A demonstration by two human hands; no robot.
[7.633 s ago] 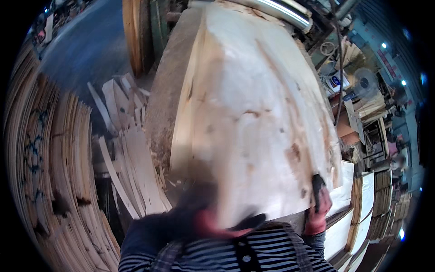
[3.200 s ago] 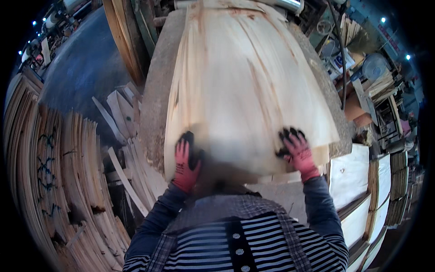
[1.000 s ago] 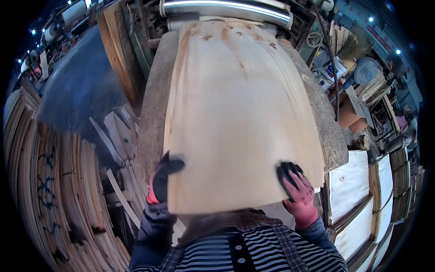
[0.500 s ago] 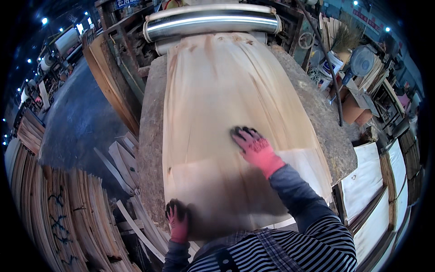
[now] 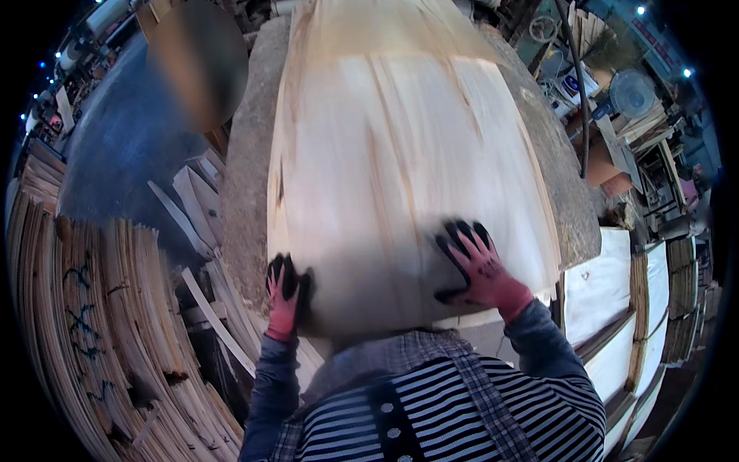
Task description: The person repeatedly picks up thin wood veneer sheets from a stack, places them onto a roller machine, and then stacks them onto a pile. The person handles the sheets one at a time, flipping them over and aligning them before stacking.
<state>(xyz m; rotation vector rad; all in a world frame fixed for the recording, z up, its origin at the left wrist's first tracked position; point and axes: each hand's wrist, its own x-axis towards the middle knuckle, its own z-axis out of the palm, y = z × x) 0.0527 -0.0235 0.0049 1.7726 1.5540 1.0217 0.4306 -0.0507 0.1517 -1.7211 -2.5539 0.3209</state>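
A pale wood veneer sheet (image 5: 346, 154) with brown grain streaks covers the stone-like tabletop (image 5: 246, 154) in front of me. Its far end meets a darker, yellower veneer sheet (image 5: 385, 31). My right hand (image 5: 481, 269), in a pink glove with black fingertips, lies with fingers spread on the near right part of the pale sheet. At the near left corner, my left hand (image 5: 285, 296) wears a matching glove and rests along the sheet's edge, fingers stretched out and apart. Neither hand grips anything visible.
Stacked veneer (image 5: 115, 323) stands at the left, with loose wood strips (image 5: 204, 208) beside the table. On the right are stacks of white sheets (image 5: 604, 269), a dark upright rod (image 5: 581, 100) and a fan (image 5: 633, 94).
The view has shifted nearer, leaving the roller out of sight. Pale veneer now reaches farther up the table. My right hand has come back from mid-sheet toward me; my left stays at the left edge.
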